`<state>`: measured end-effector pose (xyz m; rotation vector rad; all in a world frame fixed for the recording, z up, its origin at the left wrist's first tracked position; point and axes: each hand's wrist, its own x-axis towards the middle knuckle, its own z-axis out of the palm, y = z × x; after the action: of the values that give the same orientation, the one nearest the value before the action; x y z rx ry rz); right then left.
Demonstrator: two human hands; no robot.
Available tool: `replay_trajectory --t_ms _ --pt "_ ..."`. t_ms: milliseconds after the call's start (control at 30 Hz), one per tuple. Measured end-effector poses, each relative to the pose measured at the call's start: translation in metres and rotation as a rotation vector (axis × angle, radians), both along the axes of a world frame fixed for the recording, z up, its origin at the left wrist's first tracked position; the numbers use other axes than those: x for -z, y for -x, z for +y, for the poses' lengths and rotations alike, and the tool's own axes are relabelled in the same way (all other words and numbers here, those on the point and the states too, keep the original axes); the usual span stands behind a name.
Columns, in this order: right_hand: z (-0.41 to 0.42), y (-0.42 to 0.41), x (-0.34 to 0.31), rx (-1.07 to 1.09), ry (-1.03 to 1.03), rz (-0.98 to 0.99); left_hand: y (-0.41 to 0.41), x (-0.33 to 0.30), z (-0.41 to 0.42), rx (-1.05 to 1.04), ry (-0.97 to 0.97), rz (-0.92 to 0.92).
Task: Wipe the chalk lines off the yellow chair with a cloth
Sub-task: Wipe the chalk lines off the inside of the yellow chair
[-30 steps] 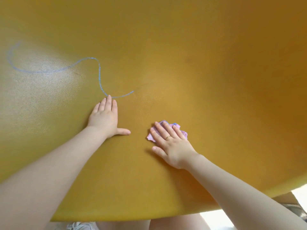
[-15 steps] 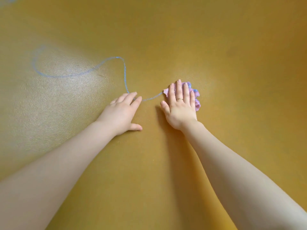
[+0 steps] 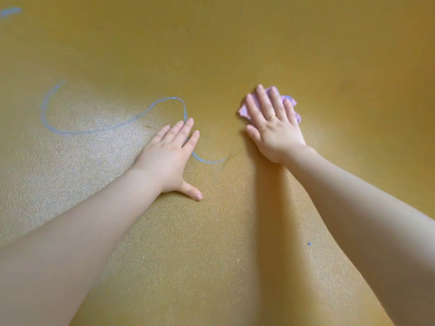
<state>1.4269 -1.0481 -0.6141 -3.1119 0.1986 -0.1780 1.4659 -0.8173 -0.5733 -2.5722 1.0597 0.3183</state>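
Observation:
The yellow chair surface (image 3: 235, 243) fills the whole view. A blue chalk line (image 3: 94, 131) loops across its left half and ends in a short tail (image 3: 209, 161) between my hands. My left hand (image 3: 168, 158) lies flat and open on the surface, fingers over part of the line. My right hand (image 3: 274, 127) presses flat on a crumpled pink cloth (image 3: 246, 109), up and to the right of the line's tail. Most of the cloth is hidden under the palm and fingers.
A second blue chalk smear (image 3: 9, 11) shows at the top left corner. A tiny blue speck (image 3: 309, 244) lies on the surface near my right forearm. A glossy reflection brightens the left part of the chair.
My right hand slid the cloth up and to the right, away from the line's tail. The tail's end looks shorter than before. My left hand stayed flat near the line.

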Motion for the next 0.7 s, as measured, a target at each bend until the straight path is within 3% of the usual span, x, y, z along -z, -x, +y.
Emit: replay_trajectory --t_ms 133,333,500,700 --pt "0.015 -0.007 0.000 0.067 -0.086 0.012 0.000 -0.001 -0.005 -0.018 -0.015 -0.010" --pt "0.068 0.064 0.020 -0.384 -0.097 0.173 0.003 -0.002 -0.003 -0.026 0.007 0.010" --pt "0.073 0.081 0.022 -0.533 -0.074 0.196 0.003 -0.004 -0.004 -0.026 0.031 0.028" --pt "0.029 0.008 0.009 -0.369 0.070 -0.001 0.001 0.001 -0.003 -0.024 0.060 0.037"
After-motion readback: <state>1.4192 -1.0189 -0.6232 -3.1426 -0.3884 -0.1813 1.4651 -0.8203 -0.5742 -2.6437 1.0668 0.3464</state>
